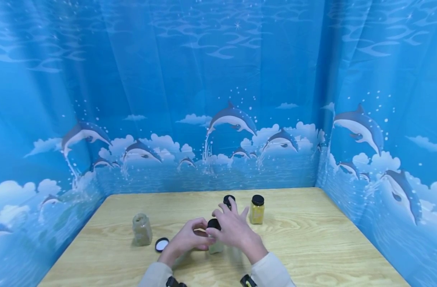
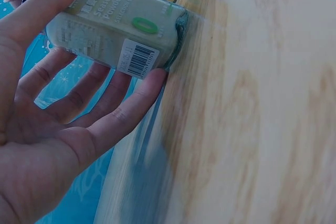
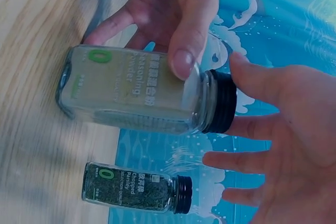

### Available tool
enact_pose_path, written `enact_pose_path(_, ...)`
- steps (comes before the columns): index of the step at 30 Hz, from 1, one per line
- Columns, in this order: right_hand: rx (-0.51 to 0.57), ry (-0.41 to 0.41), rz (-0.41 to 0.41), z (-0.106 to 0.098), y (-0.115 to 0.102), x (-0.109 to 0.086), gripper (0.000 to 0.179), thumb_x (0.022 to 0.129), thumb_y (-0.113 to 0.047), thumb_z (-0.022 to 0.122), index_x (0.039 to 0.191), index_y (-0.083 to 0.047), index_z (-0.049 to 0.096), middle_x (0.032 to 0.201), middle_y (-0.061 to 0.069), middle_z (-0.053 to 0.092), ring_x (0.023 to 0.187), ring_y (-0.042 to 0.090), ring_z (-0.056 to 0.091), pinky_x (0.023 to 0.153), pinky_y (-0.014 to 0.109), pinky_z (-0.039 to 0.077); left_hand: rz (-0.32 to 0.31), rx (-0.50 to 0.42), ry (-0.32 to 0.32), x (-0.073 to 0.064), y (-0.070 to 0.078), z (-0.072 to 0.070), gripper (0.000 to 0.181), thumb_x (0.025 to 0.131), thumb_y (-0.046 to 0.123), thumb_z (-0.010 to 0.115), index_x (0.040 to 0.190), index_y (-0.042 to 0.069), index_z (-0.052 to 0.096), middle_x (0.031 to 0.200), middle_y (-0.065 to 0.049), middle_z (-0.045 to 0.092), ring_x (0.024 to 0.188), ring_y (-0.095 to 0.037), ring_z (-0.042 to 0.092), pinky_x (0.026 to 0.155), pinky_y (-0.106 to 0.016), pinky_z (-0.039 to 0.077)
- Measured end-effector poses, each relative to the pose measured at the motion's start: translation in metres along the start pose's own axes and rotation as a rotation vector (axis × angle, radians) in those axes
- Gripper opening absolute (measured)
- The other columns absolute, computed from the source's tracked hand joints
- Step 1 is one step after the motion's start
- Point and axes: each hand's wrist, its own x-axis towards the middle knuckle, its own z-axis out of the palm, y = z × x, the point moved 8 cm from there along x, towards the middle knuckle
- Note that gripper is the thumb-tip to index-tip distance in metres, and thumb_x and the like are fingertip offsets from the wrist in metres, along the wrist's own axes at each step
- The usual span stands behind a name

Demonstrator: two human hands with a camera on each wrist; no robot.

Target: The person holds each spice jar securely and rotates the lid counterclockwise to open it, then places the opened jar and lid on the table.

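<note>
My left hand point(image 1: 189, 237) grips a clear glass jar of pale seasoning powder point(image 3: 131, 90), thumb on one side and fingertips on the other. The jar is upright in the head view; whether its base touches the table I cannot tell. On top is a black lid point(image 3: 224, 102). My right hand point(image 1: 234, 229) has its thumb and index finger on opposite sides of that lid, while the other fingers spread out straight. Behind my right hand stands a jar of chopped parsley point(image 3: 126, 187) with a black lid, partly hidden in the head view.
A jar of yellow contents point(image 1: 257, 213) with a black lid stands to the right. On the left side stands a lidless glass jar point(image 1: 142, 232). Beside it a loose black lid point(image 1: 161, 244) lies white inside up on the wooden table point(image 1: 322, 239). A dolphin-print curtain point(image 1: 189, 99) surrounds the table.
</note>
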Motion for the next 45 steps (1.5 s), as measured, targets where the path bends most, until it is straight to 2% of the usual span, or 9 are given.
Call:
enact_pose_path(4,-0.033,0.045,0.016,-0.002,0.002,0.001,0.046,0.089,-0.053,0.075,0.112,-0.013,0.068,0.15,0.018,0.054,0.152,0.052,0.027,0.104,0.094,0.015,-0.018,-0.011,-0.004,0.0,-0.001,0.0,0.034,0.085,0.021,0.086,0.101,0.008,0.059,0.112,-0.008,0.073,0.103,-0.022,0.075,0.076,-0.038,0.066)
enact_pose_path(9,-0.062,0.05,0.024,0.0,0.002,0.003,0.044,0.087,-0.052,0.078,0.105,-0.013,0.069,0.15,0.018,0.054,0.152,0.051,0.028,0.104,0.094,0.017,-0.017,-0.005,0.0,0.001,0.0,-0.001,0.032,0.085,0.019,0.085,0.104,0.006,0.062,0.114,-0.01,0.07,0.103,-0.022,0.074,0.077,-0.039,0.066)
enact_pose_path(19,-0.063,-0.001,-0.022,0.001,-0.006,0.0,0.033,0.088,-0.032,0.08,0.118,-0.023,0.07,0.152,0.013,0.053,0.153,0.051,0.025,0.103,0.094,0.017,-0.009,0.001,0.006,0.001,0.0,-0.001,0.036,0.083,0.019,0.086,0.106,0.005,0.062,0.11,-0.011,0.07,0.101,-0.022,0.074,0.078,-0.04,0.066)
enact_pose_path(25,-0.06,-0.048,-0.034,0.002,-0.008,-0.002,0.037,0.09,-0.022,0.078,0.126,-0.025,0.068,0.156,0.013,0.05,0.155,0.05,0.021,0.104,0.094,0.017,-0.011,0.005,0.004,0.001,-0.001,-0.002,0.037,0.084,0.02,0.087,0.108,0.005,0.063,0.113,-0.011,0.07,0.1,-0.023,0.074,0.078,-0.04,0.066)
enact_pose_path(42,-0.073,-0.055,-0.044,0.001,-0.008,-0.003,0.039,0.091,-0.02,0.077,0.128,-0.025,0.066,0.155,0.014,0.05,0.155,0.05,0.022,0.104,0.093,0.018,-0.009,0.003,-0.001,0.0,-0.001,-0.001,0.036,0.084,0.02,0.086,0.108,0.005,0.063,0.112,-0.011,0.07,0.099,-0.023,0.074,0.078,-0.041,0.066)
enact_pose_path(45,-0.076,-0.054,-0.043,0.001,-0.008,-0.003,0.042,0.091,-0.025,0.077,0.131,-0.024,0.065,0.156,0.014,0.049,0.155,0.05,0.022,0.104,0.093,0.018,-0.009,-0.006,-0.004,0.0,-0.001,-0.001,0.036,0.084,0.019,0.086,0.107,0.005,0.062,0.111,-0.01,0.07,0.099,-0.023,0.074,0.078,-0.041,0.066)
